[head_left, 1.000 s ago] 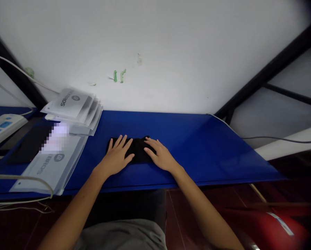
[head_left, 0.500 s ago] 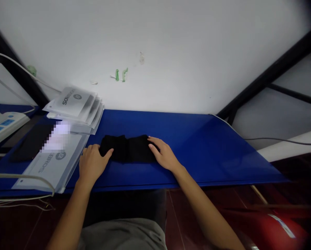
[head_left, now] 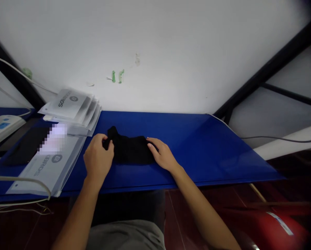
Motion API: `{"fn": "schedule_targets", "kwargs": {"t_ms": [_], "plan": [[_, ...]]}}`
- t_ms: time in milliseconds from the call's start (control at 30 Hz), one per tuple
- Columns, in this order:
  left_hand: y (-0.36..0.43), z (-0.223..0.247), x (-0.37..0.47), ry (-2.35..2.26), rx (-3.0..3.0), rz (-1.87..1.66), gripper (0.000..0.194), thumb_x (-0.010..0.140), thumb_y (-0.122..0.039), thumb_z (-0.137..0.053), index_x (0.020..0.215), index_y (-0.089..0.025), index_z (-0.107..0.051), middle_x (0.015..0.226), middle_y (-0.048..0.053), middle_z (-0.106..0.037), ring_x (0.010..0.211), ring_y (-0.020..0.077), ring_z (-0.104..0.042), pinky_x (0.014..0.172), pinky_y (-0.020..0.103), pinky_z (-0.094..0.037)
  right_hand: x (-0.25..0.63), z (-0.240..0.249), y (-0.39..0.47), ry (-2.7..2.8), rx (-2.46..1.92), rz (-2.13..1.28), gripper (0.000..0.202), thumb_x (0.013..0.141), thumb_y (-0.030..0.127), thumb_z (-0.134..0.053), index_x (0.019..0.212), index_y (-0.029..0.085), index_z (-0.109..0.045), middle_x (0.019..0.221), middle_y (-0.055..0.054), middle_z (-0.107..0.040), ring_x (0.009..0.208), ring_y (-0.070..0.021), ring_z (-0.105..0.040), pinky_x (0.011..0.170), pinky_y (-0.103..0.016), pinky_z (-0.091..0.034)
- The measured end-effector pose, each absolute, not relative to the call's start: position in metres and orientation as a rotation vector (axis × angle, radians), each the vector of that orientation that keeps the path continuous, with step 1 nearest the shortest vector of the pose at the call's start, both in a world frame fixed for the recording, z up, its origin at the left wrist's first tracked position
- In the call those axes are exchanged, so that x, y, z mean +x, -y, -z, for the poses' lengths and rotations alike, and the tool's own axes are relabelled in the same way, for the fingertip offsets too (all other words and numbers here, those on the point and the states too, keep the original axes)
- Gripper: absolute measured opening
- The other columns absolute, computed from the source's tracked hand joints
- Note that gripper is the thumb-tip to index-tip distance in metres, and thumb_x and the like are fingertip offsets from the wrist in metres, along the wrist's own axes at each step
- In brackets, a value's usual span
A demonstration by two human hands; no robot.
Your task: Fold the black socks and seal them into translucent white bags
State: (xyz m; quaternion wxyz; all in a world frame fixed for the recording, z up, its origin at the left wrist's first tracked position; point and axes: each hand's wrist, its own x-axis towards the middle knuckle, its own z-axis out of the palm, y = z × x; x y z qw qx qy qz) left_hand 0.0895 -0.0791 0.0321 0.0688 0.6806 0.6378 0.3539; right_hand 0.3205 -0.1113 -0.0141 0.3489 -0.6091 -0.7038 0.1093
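Note:
A folded piece of black cloth (head_left: 131,149) lies on the blue table top (head_left: 197,146), its exact kind hard to make out. My left hand (head_left: 98,152) pinches the cloth's left end between thumb and fingers, and a bunched corner sticks up there beyond the fingers. At the opposite end, my right hand (head_left: 162,154) grips the right edge, with the thumb and a finger over the fabric. The middle of the cloth lies fairly flat between both hands.
On the left are stacked translucent printed zip bags (head_left: 74,104), another bag (head_left: 46,170) nearer the front edge, a dark phone-like device (head_left: 27,146) with its screen blurred, a white power strip (head_left: 4,126) and cables (head_left: 20,178). A white wall (head_left: 171,52) stands behind the table.
My left hand has closed on the cloth's left end and drawn it inward, so the fabric looks shorter and its corner bunches upward. My right hand stays on the right edge.

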Motion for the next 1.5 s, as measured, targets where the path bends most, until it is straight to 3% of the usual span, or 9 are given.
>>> {"fn": "schedule_targets", "kwargs": {"t_ms": [133,267,400,600,833,967,1100,1267,1500], "plan": [[0.091,-0.050,0.122,-1.389,2.366,-1.088,0.012,0.088,-0.025,-0.049,0.094,-0.021,-0.058,0.098,0.006,-0.065,0.093,0.0218,-0.063,0.082,0.036,-0.050,0.323,0.013,0.111,1.760,-1.581,-0.241,0.042,0.095,0.046,-0.035,0.120,0.023,-0.061,0.120,-0.009,-0.066,0.113,-0.0241,-0.060,0.099,-0.044,-0.046],[0.095,-0.047,0.129,-0.837,2.474,-0.853,0.036,0.090,-0.036,-0.051,0.124,-0.023,-0.051,0.130,0.007,-0.057,0.120,0.0213,-0.053,0.102,0.039,-0.043,0.327,0.008,0.113,1.596,-1.589,-0.175,0.043,0.096,0.046,-0.033,0.114,0.022,-0.063,0.116,-0.009,-0.068,0.110,-0.0233,-0.061,0.098,-0.040,-0.046],[0.089,-0.023,0.121,-0.979,2.488,-0.658,0.055,0.088,-0.048,-0.051,0.136,-0.023,-0.043,0.145,0.011,-0.044,0.133,0.0263,-0.040,0.109,0.047,-0.035,0.328,0.003,0.114,1.489,-1.597,-0.157,0.042,0.096,0.046,-0.032,0.109,0.023,-0.065,0.111,-0.007,-0.069,0.107,-0.0235,-0.063,0.095,-0.040,-0.048],[0.084,-0.005,0.122,-1.012,2.506,-0.540,0.057,0.091,-0.050,-0.045,0.140,-0.021,-0.040,0.148,0.012,-0.039,0.136,0.0281,-0.036,0.110,0.048,-0.033,0.325,0.005,0.111,1.538,-1.604,-0.159,0.039,0.094,0.045,-0.037,0.107,0.022,-0.066,0.110,-0.008,-0.069,0.105,-0.0237,-0.063,0.093,-0.039,-0.048],[0.075,-0.010,0.118,-1.097,2.422,-0.556,0.053,0.094,-0.048,-0.038,0.139,-0.020,-0.041,0.143,0.011,-0.046,0.131,0.0266,-0.043,0.105,0.046,-0.038,0.335,-0.013,0.133,1.596,-2.095,-0.218,0.039,0.084,0.057,-0.051,0.084,0.022,-0.067,0.077,-0.006,-0.069,0.071,-0.0226,-0.064,0.064,-0.033,-0.047],[0.071,-0.011,0.113,-1.144,2.359,-0.530,0.051,0.094,-0.046,-0.038,0.139,-0.021,-0.041,0.141,0.009,-0.048,0.128,0.0246,-0.047,0.105,0.043,-0.040,0.338,-0.015,0.143,1.592,-2.085,-0.528,0.026,0.080,0.042,-0.061,0.096,0.021,-0.062,0.078,-0.002,-0.067,0.070,-0.0174,-0.062,0.063,-0.029,-0.045],[0.069,-0.009,0.111,-1.158,2.307,-0.553,0.050,0.094,-0.046,-0.037,0.137,-0.021,-0.042,0.140,0.008,-0.049,0.127,0.0240,-0.048,0.104,0.042,-0.041,0.334,-0.009,0.137,1.477,-1.965,-0.581,0.019,0.077,0.019,-0.058,0.096,0.020,-0.057,0.075,0.000,-0.065,0.067,-0.0136,-0.060,0.064,-0.027,-0.045],[0.067,-0.004,0.111,-1.150,2.278,-0.577,0.050,0.095,-0.046,-0.037,0.136,-0.021,-0.043,0.139,0.007,-0.051,0.127,0.0229,-0.048,0.105,0.042,-0.040,0.329,-0.006,0.128,1.410,-1.994,-0.541,0.016,0.078,0.027,-0.062,0.092,0.020,-0.057,0.076,-0.003,-0.066,0.068,-0.0154,-0.061,0.063,-0.029,-0.046],[0.066,-0.001,0.113,-1.148,2.283,-0.590,0.046,0.096,-0.038,-0.035,0.135,-0.017,-0.046,0.137,0.008,-0.054,0.126,0.0220,-0.050,0.106,0.041,-0.040,0.326,-0.002,0.122,1.386,-1.851,-0.582,0.016,0.072,0.017,-0.058,0.088,0.020,-0.054,0.068,0.003,-0.058,0.062,-0.0126,-0.055,0.062,-0.027,-0.045]]}}
